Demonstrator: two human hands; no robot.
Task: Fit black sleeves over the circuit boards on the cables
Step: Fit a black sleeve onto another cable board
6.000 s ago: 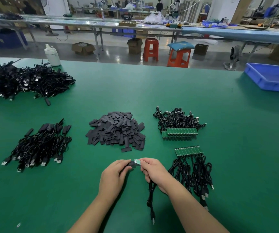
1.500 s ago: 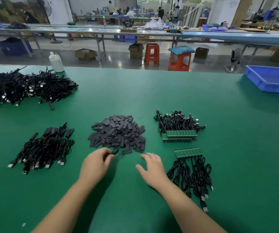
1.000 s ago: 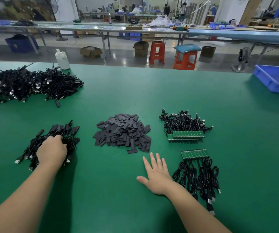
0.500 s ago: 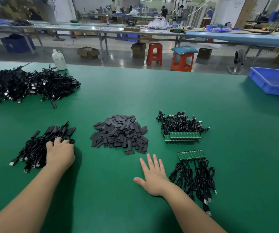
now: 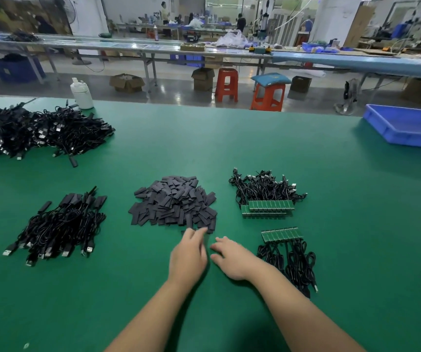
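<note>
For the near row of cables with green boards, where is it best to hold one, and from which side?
Probably at the cable just below its green board, coming from the near side with the right hand. The boards lie in a tight row pointing away, edges touching, so the fingers have more room on the loose cables nearer you.

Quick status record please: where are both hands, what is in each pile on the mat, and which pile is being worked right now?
left hand: fingertips at near edge of sleeve pile, grip unclear
right hand: open, holds nothing, beside bare-board cables
second board bundle: behind those
sleeved cables: left
large cable heap: far left
blue tray: far right
</note>
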